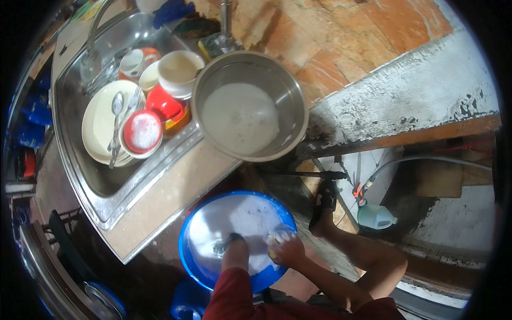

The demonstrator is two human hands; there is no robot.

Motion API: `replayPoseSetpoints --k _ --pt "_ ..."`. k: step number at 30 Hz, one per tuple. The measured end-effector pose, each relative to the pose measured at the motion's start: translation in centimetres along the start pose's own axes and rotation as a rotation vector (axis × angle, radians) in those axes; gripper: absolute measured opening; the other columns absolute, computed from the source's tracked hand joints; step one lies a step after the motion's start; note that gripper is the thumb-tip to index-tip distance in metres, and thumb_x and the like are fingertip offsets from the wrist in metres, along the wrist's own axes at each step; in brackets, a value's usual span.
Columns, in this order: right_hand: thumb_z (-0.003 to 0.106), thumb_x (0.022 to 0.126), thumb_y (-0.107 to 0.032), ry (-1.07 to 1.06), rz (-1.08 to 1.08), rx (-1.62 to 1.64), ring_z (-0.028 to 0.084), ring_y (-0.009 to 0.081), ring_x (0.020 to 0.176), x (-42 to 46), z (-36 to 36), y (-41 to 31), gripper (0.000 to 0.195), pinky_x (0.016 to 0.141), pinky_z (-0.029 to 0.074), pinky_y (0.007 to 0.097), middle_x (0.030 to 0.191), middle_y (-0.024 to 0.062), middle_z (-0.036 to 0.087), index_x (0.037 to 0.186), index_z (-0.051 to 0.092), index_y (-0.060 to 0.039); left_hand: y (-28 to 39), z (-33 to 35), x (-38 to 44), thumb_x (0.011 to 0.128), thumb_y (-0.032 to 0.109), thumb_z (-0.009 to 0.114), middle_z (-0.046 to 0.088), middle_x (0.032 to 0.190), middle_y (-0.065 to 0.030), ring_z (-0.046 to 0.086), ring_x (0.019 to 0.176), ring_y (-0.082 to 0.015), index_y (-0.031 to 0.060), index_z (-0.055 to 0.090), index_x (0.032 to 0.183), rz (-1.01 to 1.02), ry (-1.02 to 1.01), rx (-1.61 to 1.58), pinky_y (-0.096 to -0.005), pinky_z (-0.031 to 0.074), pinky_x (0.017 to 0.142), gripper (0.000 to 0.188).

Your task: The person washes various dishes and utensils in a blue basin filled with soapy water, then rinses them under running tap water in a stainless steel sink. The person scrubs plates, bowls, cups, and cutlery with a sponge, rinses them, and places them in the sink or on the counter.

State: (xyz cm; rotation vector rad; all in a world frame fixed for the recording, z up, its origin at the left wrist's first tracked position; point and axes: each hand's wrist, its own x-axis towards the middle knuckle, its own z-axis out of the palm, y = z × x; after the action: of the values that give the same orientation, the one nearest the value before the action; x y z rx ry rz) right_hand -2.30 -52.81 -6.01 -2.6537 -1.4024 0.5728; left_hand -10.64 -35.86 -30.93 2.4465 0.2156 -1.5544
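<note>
A blue plastic tub (183, 256) of foamy water stands low before me. My left forearm reaches down into it, and my left hand (236, 240) is mostly hidden at the suds, so its grip is unclear. A small grey, shiny patch shows beside that wrist. At the tub's right side, my right hand (289, 249), wet with foam, grips a yellow sponge (272, 246). Above the tub, a large metal pot (294, 100) with cloudy liquid rests by the counter corner. Pale plates (96, 116), spoons and forks, a red cup (162, 102) and a foam-filled red vessel (143, 132) lie in the sink.
The steel sink (74, 160) with its curved faucet (93, 36) is at upper left, holding several bowls and mugs. A stone-tiled surface (340, 40) lies behind the pot. At right are a hose (424, 158), a translucent green jug (376, 217) and a rough ledge (400, 88).
</note>
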Motion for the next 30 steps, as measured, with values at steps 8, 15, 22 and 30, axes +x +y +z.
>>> replayPoseSetpoints --k 8,15,22,30 --pt "0.066 0.073 -0.028 0.272 -0.095 -0.161 0.060 0.0297 0.101 0.5 0.3 0.0 0.043 0.086 0.045 0.0483 0.104 0.0140 0.066 0.115 0.065 -0.0182 2.9 -4.8 0.1 0.090 0.031 0.047 0.069 0.100 -0.0083 0.063 0.091 -0.0243 0.0106 0.065 0.110 0.115 0.112 -0.239 -0.0417 0.049 0.083 0.033" --pt "0.061 0.082 -0.019 -0.023 0.522 0.288 0.062 0.0380 0.095 3.6 0.1 -2.8 0.028 0.080 0.048 0.0489 0.102 0.0153 0.066 0.109 0.064 -0.0143 3.8 -5.9 -4.6 0.093 0.036 0.045 0.069 0.103 -0.0067 0.062 0.096 -0.0210 0.0117 0.064 0.116 0.407 0.297 -0.722 -0.0399 0.048 0.086 0.038" --pt "0.059 0.089 -0.018 0.586 0.198 0.551 0.061 0.0400 0.093 6.2 -0.2 -5.4 0.019 0.076 0.049 0.0448 0.098 0.0184 0.065 0.105 0.065 -0.0089 1.9 -7.8 -9.8 0.096 0.031 0.047 0.068 0.099 -0.0174 0.065 0.092 -0.0263 0.0028 0.064 0.103 0.447 0.702 -1.577 -0.0372 0.049 0.082 0.033" --pt "0.072 0.081 -0.048 -0.085 0.684 1.436 0.060 0.0181 0.081 9.4 -4.1 -3.9 0.052 0.068 0.050 0.0377 0.094 0.0092 0.065 0.104 0.063 -0.0023 -0.8 -11.4 -14.9 0.100 0.037 0.044 0.066 0.086 -0.0069 0.058 0.079 -0.0153 -0.0004 0.061 0.101 0.183 0.847 -1.556 -0.0324 0.047 0.073 0.041"
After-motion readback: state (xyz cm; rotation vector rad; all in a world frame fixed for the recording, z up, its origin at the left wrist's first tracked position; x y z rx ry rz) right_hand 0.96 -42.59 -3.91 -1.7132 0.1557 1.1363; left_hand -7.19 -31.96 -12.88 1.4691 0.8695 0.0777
